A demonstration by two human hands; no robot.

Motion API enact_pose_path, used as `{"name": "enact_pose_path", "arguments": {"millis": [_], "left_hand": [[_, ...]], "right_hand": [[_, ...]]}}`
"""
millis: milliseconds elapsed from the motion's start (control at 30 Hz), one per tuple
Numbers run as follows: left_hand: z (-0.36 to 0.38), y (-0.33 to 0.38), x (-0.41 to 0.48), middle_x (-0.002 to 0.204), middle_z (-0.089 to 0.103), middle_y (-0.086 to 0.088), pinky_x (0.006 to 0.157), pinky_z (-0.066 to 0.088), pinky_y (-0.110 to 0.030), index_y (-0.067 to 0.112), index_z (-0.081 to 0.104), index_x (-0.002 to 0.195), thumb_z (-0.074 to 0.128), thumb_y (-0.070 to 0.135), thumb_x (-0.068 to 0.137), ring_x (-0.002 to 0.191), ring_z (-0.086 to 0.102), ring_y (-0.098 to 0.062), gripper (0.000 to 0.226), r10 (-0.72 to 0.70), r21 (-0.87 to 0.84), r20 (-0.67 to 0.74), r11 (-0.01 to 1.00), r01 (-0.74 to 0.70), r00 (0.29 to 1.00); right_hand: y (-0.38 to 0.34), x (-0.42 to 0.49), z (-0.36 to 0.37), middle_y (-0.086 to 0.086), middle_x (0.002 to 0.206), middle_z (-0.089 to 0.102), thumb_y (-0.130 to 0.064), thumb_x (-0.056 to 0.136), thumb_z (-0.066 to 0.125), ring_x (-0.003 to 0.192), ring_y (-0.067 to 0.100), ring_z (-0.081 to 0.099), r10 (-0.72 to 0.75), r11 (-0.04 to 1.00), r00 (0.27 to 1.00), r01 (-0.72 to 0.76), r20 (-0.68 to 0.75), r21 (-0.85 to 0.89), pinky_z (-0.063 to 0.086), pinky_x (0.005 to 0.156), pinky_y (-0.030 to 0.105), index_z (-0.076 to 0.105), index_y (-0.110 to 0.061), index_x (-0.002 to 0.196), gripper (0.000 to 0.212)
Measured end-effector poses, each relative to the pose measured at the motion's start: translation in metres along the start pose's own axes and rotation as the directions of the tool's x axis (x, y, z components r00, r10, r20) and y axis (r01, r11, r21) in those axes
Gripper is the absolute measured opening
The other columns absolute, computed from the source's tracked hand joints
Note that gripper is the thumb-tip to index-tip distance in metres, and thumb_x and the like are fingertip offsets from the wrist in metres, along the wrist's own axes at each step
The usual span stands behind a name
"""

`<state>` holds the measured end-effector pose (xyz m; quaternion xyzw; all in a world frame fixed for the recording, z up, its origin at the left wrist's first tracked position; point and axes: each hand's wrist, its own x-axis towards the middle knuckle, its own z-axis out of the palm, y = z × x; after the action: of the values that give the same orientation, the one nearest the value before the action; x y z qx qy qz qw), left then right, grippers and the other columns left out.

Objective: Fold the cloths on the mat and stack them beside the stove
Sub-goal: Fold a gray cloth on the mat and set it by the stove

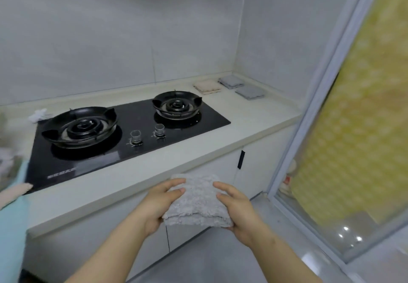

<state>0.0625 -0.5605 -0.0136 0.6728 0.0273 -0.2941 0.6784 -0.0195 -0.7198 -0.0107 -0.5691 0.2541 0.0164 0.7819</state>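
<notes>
Two hands are seen low in the head view, both clamped on one folded grey cloth (196, 203). The cloth is held in the air in front of the stove (123, 132), off the counter's (249, 114) front edge and over the white cabinet doors (207, 172) below it. The left hand (157, 205) is closed on the cloth's left side w/ thumb and fingers laid over the top; the right hand (237, 212) is closed on its right side, thumb on top, fingers underneath. The cloth is seen folded into a thick pad, layered edges facing the camera.

The stove is a black glass hob w/ two burners and two knobs (147, 137) near its front edge. To the right of the stove, toward the back corner of the counter, three folded cloths are laid flat: a beige cloth (207, 86) nearest the stove, a grey-blue cloth (230, 81) behind and further right, a second grey-blue cloth (250, 92) in front of that one. They are set near each other but apart (not piled).

To the left of the stove, a light blue mat (13, 212) is partly cut off by the frame edge, w/ a pinkish cloth (15, 191) lying on it, touching the stove's front-left corner. Behind the stove's left burner a small white crumpled item (39, 114) is seen; what it is can't be told.
</notes>
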Motion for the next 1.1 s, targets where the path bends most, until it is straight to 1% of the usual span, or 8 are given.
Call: {"name": "enact_pose_path", "arguments": {"millis": [100, 267, 367, 567, 733, 800, 900, 1100], "left_hand": [[0.043, 0.014, 0.034, 0.108, 0.062, 0.004, 0.092, 0.044, -0.027, 0.028, 0.063, 0.101, 0.059, 0.015, 0.091, 0.101, 0.057, -0.013, 0.017, 0.024, 0.07, 0.014, 0.997, -0.025, 1.0], [0.089, 0.037, 0.091, 0.088, 0.062, 0.004, 0.055, 0.052, -0.017, 0.018, 0.059, 0.114, 0.057, 0.012, 0.092, 0.074, 0.06, -0.009, 0.023, 0.028, 0.055, 0.032, 0.998, -0.03, 0.999], [0.103, 0.052, 0.134, 0.096, 0.066, -0.005, 0.064, 0.054, -0.027, 0.019, 0.059, 0.117, 0.055, 0.013, 0.093, 0.078, 0.064, -0.019, 0.024, 0.013, 0.029, 0.065, 0.999, -0.015, 0.998], [0.134, 0.108, 0.249, 0.112, 0.049, 0.009, 0.069, 0.04, -0.023, 0.024, 0.058, 0.112, 0.051, 0.014, 0.095, 0.083, 0.047, -0.002, 0.021, 0.134, 0.095, 0.092, 0.985, -0.143, 0.987], [0.152, 0.154, 0.335, 0.12, 0.047, 0.007, 0.086, 0.034, -0.026, 0.024, 0.058, 0.107, 0.051, 0.012, 0.095, 0.097, 0.046, -0.009, 0.019, 0.213, 0.172, 0.112, 0.958, -0.23, 0.97], [0.155, 0.162, 0.361, 0.117, 0.051, 0.003, 0.079, 0.041, -0.024, 0.024, 0.059, 0.107, 0.052, 0.012, 0.094, 0.089, 0.05, -0.005, 0.019, 0.227, 0.191, 0.098, 0.951, -0.242, 0.969], [0.157, 0.166, 0.394, 0.112, 0.057, -0.001, 0.073, 0.045, -0.021, 0.024, 0.059, 0.114, 0.053, 0.016, 0.094, 0.087, 0.055, -0.01, 0.022, 0.231, 0.228, 0.08, 0.943, -0.244, 0.97], [0.165, 0.184, 0.453, 0.093, 0.061, 0.001, 0.055, 0.045, -0.02, 0.022, 0.055, 0.116, 0.057, 0.02, 0.092, 0.073, 0.058, -0.01, 0.024, 0.182, 0.205, 0.024, 0.961, -0.183, 0.983]], "right_hand": [[-0.019, 0.024, -0.037, 0.004, 0.092, 0.069, -0.007, 0.096, 0.048, 0.078, 0.019, 0.066, -0.019, 1.0, 0.997, 0.02, -0.079, 0.014, 0.054, 0.066, 0.029, 0.062, -0.019, 0.099, 0.019], [-0.045, 0.075, -0.074, 0.006, 0.096, 0.068, -0.009, 0.096, 0.048, 0.078, 0.017, 0.065, -0.03, 1.0, 0.987, 0.03, -0.155, -0.004, 0.053, 0.059, 0.024, 0.06, -0.017, 0.102, 0.016], [-0.063, 0.114, -0.088, 0.006, 0.101, 0.068, -0.011, 0.097, 0.047, 0.081, 0.017, 0.066, -0.043, 0.999, 0.984, 0.038, -0.174, -0.032, 0.052, 0.059, 0.024, 0.059, -0.019, 0.106, 0.018], [-0.127, 0.216, -0.109, 0.008, 0.105, 0.063, -0.012, 0.096, 0.048, 0.079, 0.022, 0.065, -0.076, 0.997, 0.967, 0.069, -0.241, -0.038, 0.052, 0.056, 0.027, 0.048, -0.027, 0.118, 0.026], [-0.177, 0.295, -0.121, 0.008, 0.11, 0.064, -0.008, 0.095, 0.047, 0.086, 0.023, 0.065, -0.166, 0.982, 0.957, 0.139, -0.237, -0.128, 0.053, 0.061, 0.028, 0.057, -0.027, 0.109, 0.025], [-0.189, 0.321, -0.126, 0.007, 0.11, 0.064, -0.005, 0.095, 0.047, 0.095, 0.024, 0.064, -0.184, 0.974, 0.957, 0.147, -0.223, -0.175, 0.055, 0.073, 0.032, 0.066, -0.021, 0.094, 0.025], [-0.202, 0.357, -0.135, 0.01, 0.096, 0.068, -0.001, 0.093, 0.048, 0.083, 0.022, 0.064, -0.176, 0.967, 0.967, 0.135, -0.182, -0.216, 0.054, 0.068, 0.028, 0.069, -0.013, 0.078, 0.028], [-0.231, 0.446, -0.154, 0.015, 0.093, 0.063, 0.001, 0.091, 0.048, 0.077, 0.023, 0.056, -0.205, 0.923, 0.968, 0.143, -0.142, -0.358, 0.047, 0.069, 0.031, 0.064, -0.018, 0.083, 0.026]]}}
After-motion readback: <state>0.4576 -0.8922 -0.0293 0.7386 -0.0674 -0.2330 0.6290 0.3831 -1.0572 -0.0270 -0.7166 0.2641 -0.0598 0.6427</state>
